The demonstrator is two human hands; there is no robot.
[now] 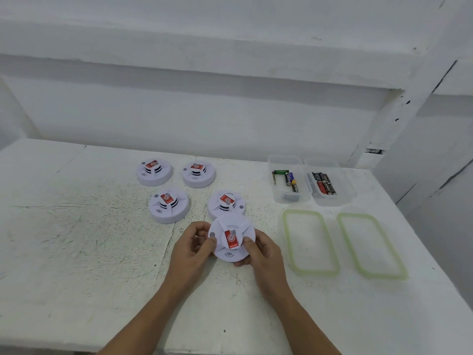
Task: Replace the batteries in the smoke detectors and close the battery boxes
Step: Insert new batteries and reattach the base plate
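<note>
detectors (231, 242): matt white plastic | boxes (290, 179): clear plastic | table (76, 226): rough, scuffed

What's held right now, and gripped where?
A smoke detector, held by both hands: left hand on its left rim, right hand on its right rim.

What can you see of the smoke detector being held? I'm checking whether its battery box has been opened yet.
The held smoke detector is a round white plastic disc with a raised central housing bearing a red label and a small code sticker, a grey dot near its left edge and sound-wave marks. It faces up, tilted toward the camera, just above the table in front of four others. The left hand and right hand grip opposite edges. Its underside is hidden, so no battery box shows.
</note>
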